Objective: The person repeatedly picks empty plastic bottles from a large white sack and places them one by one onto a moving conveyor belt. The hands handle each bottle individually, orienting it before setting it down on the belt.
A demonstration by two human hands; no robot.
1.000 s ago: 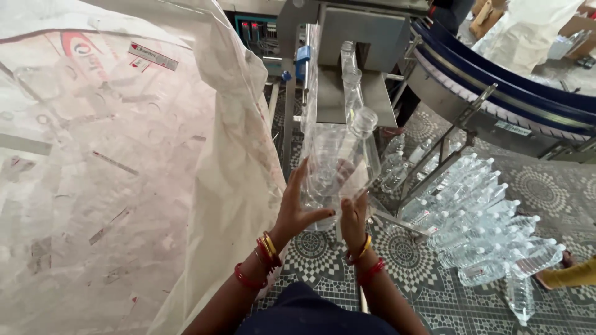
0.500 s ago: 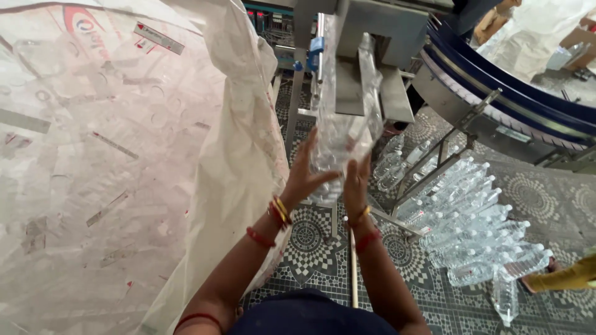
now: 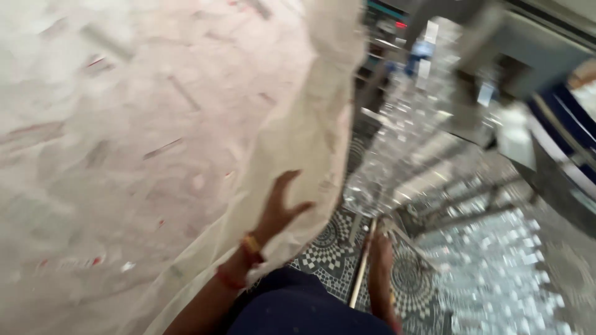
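White woven plastic fills the left half of the view: one large sack (image 3: 155, 142), its bulging side hanging near the person's body. The left hand (image 3: 279, 208) lies flat against the sack's right edge, fingers (image 3: 287, 183) spread wide and pinching nothing; two bangles and a red thread (image 3: 239, 263) ring that wrist. Half a second ago this hand was raised with the other around a clear bottle at the centre; now it has left the bottles and gone left onto the sack, and the whole view has swung and blurred.

The right hand (image 3: 380, 251) is low at the near centre, beside a thin metal rail (image 3: 362, 263) that runs along the floor. Blur hides its fingers, so I cannot tell whether they are spread or closed, or whether they touch anything. Earlier it was up at the bottle too.

A column of clear plastic bottles (image 3: 397, 136) rises just right of the sack towards the far machine (image 3: 496, 43); their number cannot be counted in the blur. A heap of more clear bottles (image 3: 503, 267) lies on the patterned tile floor (image 3: 335, 242) to the right, also too smeared to count. A dark blue conveyor (image 3: 571, 118) curves at the far right.
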